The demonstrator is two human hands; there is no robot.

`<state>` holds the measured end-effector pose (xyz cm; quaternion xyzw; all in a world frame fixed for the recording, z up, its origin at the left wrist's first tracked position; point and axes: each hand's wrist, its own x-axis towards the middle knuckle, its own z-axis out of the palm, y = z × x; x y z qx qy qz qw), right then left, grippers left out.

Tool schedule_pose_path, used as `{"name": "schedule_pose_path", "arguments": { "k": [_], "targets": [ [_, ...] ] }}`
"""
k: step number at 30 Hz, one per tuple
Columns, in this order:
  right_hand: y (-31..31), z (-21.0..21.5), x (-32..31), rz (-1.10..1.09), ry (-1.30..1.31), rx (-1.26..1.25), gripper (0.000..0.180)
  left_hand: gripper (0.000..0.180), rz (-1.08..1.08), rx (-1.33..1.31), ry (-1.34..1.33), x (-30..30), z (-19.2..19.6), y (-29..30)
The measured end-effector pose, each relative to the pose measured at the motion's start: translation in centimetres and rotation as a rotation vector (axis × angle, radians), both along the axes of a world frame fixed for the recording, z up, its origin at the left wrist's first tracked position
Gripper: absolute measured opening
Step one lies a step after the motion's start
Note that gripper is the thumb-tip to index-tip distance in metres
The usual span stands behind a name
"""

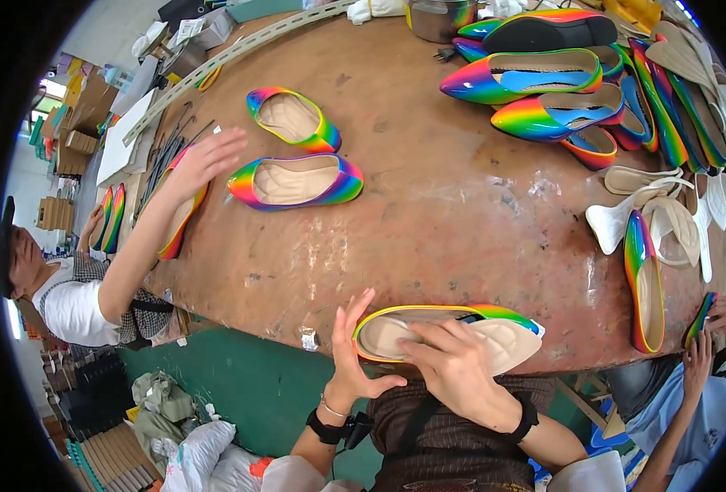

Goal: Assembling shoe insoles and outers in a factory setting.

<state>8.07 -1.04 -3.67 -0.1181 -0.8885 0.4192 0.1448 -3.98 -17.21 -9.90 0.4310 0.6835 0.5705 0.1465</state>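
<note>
At the near edge of the table, a rainbow-coloured flat shoe point(404, 310) lies with its opening up. A beige cushioned insole point(506, 344) is partly in it, with one end sticking out over the shoe's right side. My right hand point(455, 365) is closed on the insole, its fingertips down inside the shoe. My left hand point(348, 353) cups the shoe's left end, thumb and fingers spread apart. What lies under my right palm is hidden.
Two finished-looking rainbow flats point(295, 182) stand at the far left, near a co-worker's outstretched hand point(207, 162). Rainbow shoes point(518, 75) are piled at the far right, beside loose insoles point(613, 225). One single shoe point(646, 287) lies nearer. Another person's hands point(699, 353) hold a shoe at right.
</note>
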Motion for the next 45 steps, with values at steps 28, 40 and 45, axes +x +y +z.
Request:
{"name": "schedule_pose_path", "arguments": {
  "k": [28,40,45],
  "targets": [
    [0.2,-2.3,-3.8,0.525,-0.099,-0.028,0.044,0.052,-0.055,-0.079,0.022,-2.1,1.8,0.6],
    [-1.6,-0.8,-0.9,0.228,-0.147,0.528,0.028,0.026,0.185,-0.135,0.112,0.2,1.5,1.8],
    [2.6,0.1,3.7,-0.259,0.095,0.309,0.034,0.056,0.337,-0.355,0.036,6.6,3.6,2.3]
  ]
}}
